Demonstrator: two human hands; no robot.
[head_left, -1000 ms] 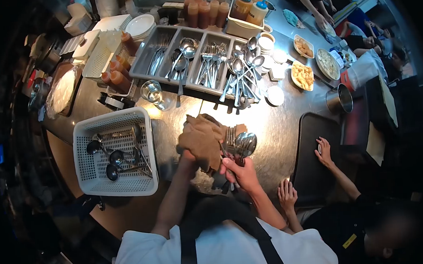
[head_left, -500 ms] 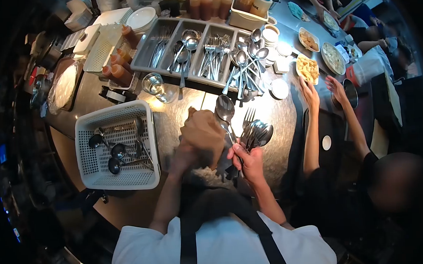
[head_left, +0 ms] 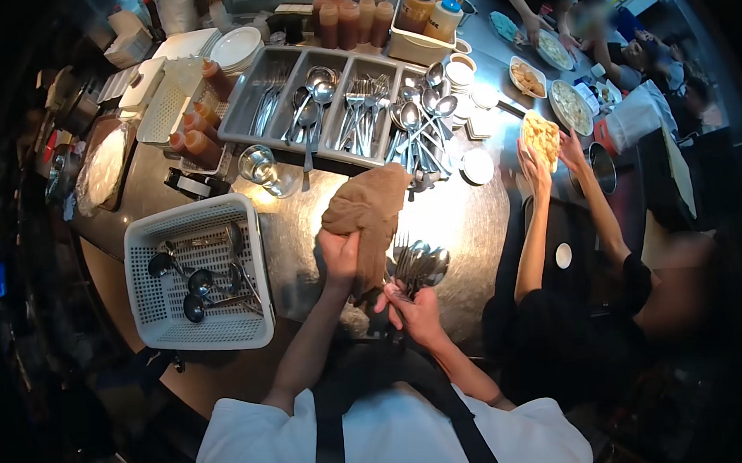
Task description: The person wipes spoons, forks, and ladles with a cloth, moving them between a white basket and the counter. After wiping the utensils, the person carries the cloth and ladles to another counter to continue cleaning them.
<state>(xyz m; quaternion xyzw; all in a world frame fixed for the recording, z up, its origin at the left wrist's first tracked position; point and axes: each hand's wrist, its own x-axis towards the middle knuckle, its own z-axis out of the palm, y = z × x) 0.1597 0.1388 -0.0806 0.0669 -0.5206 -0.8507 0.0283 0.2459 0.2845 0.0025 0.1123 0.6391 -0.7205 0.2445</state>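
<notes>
A brown cloth is bunched in my left hand, closed around its lower left side. Its folds hang beside the cutlery and hide the head of the large spoon seen earlier. My right hand is closed on a bunch of forks and spoons by their handles, heads pointing away from me. Beyond both hands stands the grey cutlery tray, its compartments filled with forks and spoons. Left of my left hand, a white perforated basket contains several ladles.
A glass stands left of the tray's front edge. Sauce bottles stand behind it. On the right, a co-worker's hands hold a dish of yellow food. Small white dishes lie near the tray's right end.
My left hand has moved the cloth forward and over the large spoon's head. My right hand and its cutlery have shifted slightly toward me. The co-worker has lifted the dish of yellow food.
</notes>
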